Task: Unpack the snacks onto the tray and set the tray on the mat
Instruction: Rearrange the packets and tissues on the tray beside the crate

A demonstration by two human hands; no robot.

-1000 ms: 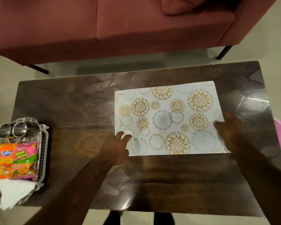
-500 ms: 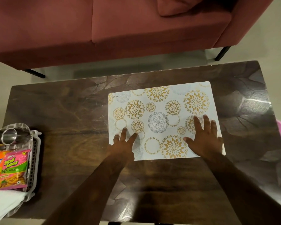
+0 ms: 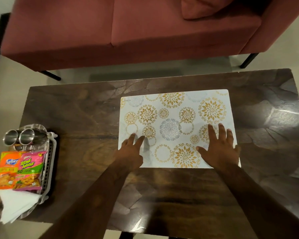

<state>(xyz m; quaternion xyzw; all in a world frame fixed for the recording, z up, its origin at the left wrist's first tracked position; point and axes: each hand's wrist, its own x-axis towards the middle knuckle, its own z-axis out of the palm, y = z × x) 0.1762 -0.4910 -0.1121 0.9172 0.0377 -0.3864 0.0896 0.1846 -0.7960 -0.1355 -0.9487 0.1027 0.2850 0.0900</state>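
In the head view, we had both hands down on the mat (image 3: 174, 116), which lay flat on the right half of the dark wooden table (image 3: 86, 116) with a long edge towards us. Our left hand (image 3: 130, 152) rested at the mat's near left corner, fingers straight and a little apart, gripping nothing. Our right hand (image 3: 217, 149) lay palm-down by the near right corner, fingers fanned wide, also gripping nothing. We judged that the hands were spread this way to press the mat flat and square it with the table edge, so that a loaded tray could later sit level on it. The snacks were well apart from the mat, at the table's far left end, in a white plastic basket (image 3: 50, 163). An orange packet (image 3: 6, 169) and a pink packet (image 3: 30, 169) lay side by side on top, easy to lift out. Two steel cups (image 3: 26, 136) lay on their sides beyond the packets, and white napkins (image 3: 14, 206) spilled over the basket's near end. The shiny metal piece behind the cups we took to be the tray (image 3: 39, 130), though most of it was hidden. Nothing had been unpacked yet, by our reading. A red sofa (image 3: 128, 28) stood beyond the table.
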